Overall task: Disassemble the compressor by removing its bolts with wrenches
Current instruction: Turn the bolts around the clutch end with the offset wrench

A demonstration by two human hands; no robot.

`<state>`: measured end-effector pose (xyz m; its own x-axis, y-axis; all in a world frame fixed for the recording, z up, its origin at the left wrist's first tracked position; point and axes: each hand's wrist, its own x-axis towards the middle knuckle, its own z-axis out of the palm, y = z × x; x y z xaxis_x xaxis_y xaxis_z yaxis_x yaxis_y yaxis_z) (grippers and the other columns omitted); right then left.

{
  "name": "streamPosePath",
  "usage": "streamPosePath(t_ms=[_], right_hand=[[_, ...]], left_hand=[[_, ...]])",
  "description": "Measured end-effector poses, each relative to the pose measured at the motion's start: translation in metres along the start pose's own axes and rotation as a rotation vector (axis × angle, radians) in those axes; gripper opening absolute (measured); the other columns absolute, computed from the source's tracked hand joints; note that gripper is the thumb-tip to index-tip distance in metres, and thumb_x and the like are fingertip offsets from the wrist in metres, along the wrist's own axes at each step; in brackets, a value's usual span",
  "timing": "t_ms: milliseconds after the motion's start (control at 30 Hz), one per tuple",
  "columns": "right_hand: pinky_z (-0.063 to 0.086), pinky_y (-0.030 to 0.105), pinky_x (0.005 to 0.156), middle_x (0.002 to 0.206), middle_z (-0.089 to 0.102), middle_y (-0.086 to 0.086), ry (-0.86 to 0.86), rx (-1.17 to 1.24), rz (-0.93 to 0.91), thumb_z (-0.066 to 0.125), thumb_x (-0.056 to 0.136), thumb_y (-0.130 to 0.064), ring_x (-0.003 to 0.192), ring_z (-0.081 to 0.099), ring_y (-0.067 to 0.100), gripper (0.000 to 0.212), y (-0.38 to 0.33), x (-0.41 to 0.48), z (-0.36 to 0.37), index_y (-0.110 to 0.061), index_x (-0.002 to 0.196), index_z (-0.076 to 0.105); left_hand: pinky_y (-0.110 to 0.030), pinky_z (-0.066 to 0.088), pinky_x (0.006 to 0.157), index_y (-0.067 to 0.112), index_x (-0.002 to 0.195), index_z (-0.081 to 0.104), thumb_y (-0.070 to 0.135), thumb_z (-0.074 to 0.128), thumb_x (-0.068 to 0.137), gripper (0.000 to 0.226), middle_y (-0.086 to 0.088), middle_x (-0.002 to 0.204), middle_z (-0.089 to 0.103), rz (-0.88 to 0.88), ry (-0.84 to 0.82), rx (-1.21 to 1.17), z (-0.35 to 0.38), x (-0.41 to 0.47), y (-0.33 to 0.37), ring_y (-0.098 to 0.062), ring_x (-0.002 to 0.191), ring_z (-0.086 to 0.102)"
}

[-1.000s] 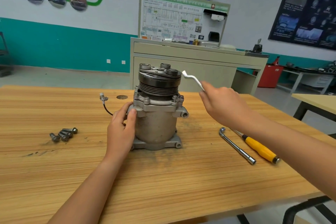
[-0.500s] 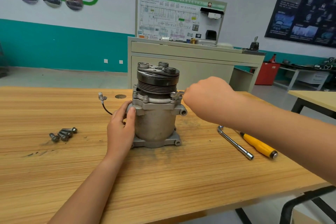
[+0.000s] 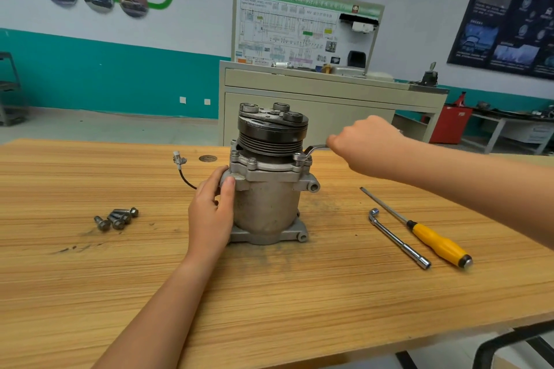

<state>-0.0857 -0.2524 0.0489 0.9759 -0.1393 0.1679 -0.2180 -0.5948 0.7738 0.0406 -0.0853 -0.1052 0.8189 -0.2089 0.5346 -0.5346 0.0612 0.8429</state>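
A grey compressor [image 3: 266, 204] with a black pulley on top stands upright on the wooden table [image 3: 269, 293]. My left hand [image 3: 211, 213] holds its left side, thumb against the flange. My right hand [image 3: 364, 144] grips the handle of a silver ring wrench [image 3: 311, 150]. The wrench's ring end sits on a bolt [image 3: 299, 157] at the right of the flange. Another flange bolt [image 3: 252, 161] shows at the front.
Several removed bolts [image 3: 117, 219] lie to the left on the table. To the right lie an L-shaped socket wrench [image 3: 398, 238] and a yellow-handled screwdriver [image 3: 431, 238]. A connector on a black wire [image 3: 180, 160] lies behind the compressor. A cabinet with a training board [image 3: 299, 81] stands beyond.
My right hand brought the wrench down from above the pulley and set its ring end on the right flange bolt. My left hand stayed on the compressor.
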Motion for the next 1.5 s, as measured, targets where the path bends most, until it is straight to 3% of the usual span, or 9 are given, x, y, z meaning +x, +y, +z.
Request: streamPosePath(t_ms=[100, 200, 333, 500, 633, 900, 1033, 1167, 1500], right_hand=[[0.042, 0.031, 0.062, 0.071, 0.058, 0.003, 0.126, 0.186, 0.071, 0.042, 0.088, 0.004, 0.062, 0.053, 0.023, 0.024, -0.012, 0.016, 0.019, -0.007, 0.108, 0.048], [0.037, 0.043, 0.099, 0.09, 0.067, 0.019, 0.275, 0.354, 0.114, 0.044, 0.081, 0.013, 0.083, 0.063, 0.034, 0.034, -0.025, 0.033, 0.032, 0.004, 0.112, 0.055], [0.054, 0.046, 0.065, 0.056, 0.063, 0.016, 0.479, 0.457, 0.116, 0.069, 0.068, 0.015, 0.046, 0.06, 0.029, 0.017, -0.027, 0.023, 0.04, 0.006, 0.082, 0.066], [0.042, 0.032, 0.05, 0.061, 0.057, 0.006, 0.505, 0.868, 0.384, 0.041, 0.097, -0.017, 0.054, 0.055, 0.027, 0.027, -0.017, -0.023, 0.029, -0.004, 0.119, 0.05], [0.025, 0.025, 0.042, 0.055, 0.041, -0.004, 0.294, 0.688, 0.334, 0.034, 0.098, -0.025, 0.047, 0.04, 0.013, 0.026, -0.019, -0.052, 0.008, -0.013, 0.115, 0.048], [0.02, 0.027, 0.041, 0.06, 0.034, -0.003, 0.025, 0.454, 0.28, 0.037, 0.095, -0.011, 0.05, 0.031, 0.013, 0.013, -0.037, -0.051, -0.02, -0.016, 0.106, 0.044], [0.025, 0.026, 0.045, 0.062, 0.035, 0.0, -0.049, 0.329, 0.221, 0.039, 0.09, -0.003, 0.059, 0.038, 0.019, 0.018, -0.04, -0.046, -0.043, -0.013, 0.103, 0.049], [0.029, 0.03, 0.049, 0.094, 0.056, 0.006, -0.148, 0.285, 0.184, 0.044, 0.087, 0.003, 0.071, 0.04, 0.024, 0.024, -0.05, -0.04, -0.065, -0.008, 0.107, 0.052], [0.035, 0.031, 0.053, 0.059, 0.026, 0.002, -0.106, 0.251, 0.134, 0.043, 0.089, 0.001, 0.059, 0.036, 0.021, 0.026, -0.041, -0.042, -0.052, -0.002, 0.115, 0.046]], left_hand=[[-0.002, 0.032, 0.085, 0.02, 0.132, 0.052, 0.033, 0.042, 0.097, 0.038, 0.01, 0.128, 0.055, -0.004, 0.008, -0.003, 0.001, 0.0, 0.0, 0.001, 0.117, 0.045], [0.002, 0.031, 0.081, 0.023, 0.131, 0.053, 0.033, 0.042, 0.097, 0.037, 0.013, 0.124, 0.055, 0.007, 0.007, 0.008, 0.0, 0.0, -0.001, 0.003, 0.115, 0.045], [0.001, 0.031, 0.081, 0.023, 0.131, 0.052, 0.032, 0.043, 0.097, 0.036, 0.016, 0.121, 0.052, 0.009, 0.01, 0.019, -0.001, 0.0, -0.001, 0.009, 0.109, 0.044], [0.007, 0.028, 0.073, 0.022, 0.13, 0.053, 0.03, 0.043, 0.097, 0.035, 0.015, 0.116, 0.049, 0.015, 0.036, 0.042, 0.001, 0.0, 0.0, 0.023, 0.098, 0.041], [-0.013, 0.038, 0.087, 0.015, 0.123, 0.057, 0.025, 0.046, 0.097, 0.031, 0.009, 0.11, 0.052, 0.043, 0.077, 0.057, 0.002, -0.001, 0.003, 0.005, 0.096, 0.048], [0.005, 0.029, 0.076, 0.01, 0.116, 0.06, 0.02, 0.049, 0.095, 0.026, 0.007, 0.103, 0.053, 0.085, 0.099, 0.108, 0.002, 0.0, 0.002, 0.015, 0.092, 0.047], [0.002, 0.031, 0.077, 0.009, 0.113, 0.06, 0.018, 0.05, 0.094, 0.023, 0.005, 0.103, 0.054, 0.075, 0.129, 0.088, 0.006, 0.0, 0.003, -0.001, 0.091, 0.047], [0.001, 0.032, 0.077, 0.01, 0.112, 0.059, 0.02, 0.049, 0.094, 0.023, 0.005, 0.104, 0.054, 0.076, 0.129, 0.09, 0.006, 0.001, 0.002, -0.002, 0.095, 0.047], [-0.002, 0.032, 0.075, 0.009, 0.113, 0.059, 0.021, 0.049, 0.094, 0.024, 0.003, 0.104, 0.053, 0.048, 0.117, 0.057, 0.007, 0.002, 0.002, -0.002, 0.094, 0.046]])
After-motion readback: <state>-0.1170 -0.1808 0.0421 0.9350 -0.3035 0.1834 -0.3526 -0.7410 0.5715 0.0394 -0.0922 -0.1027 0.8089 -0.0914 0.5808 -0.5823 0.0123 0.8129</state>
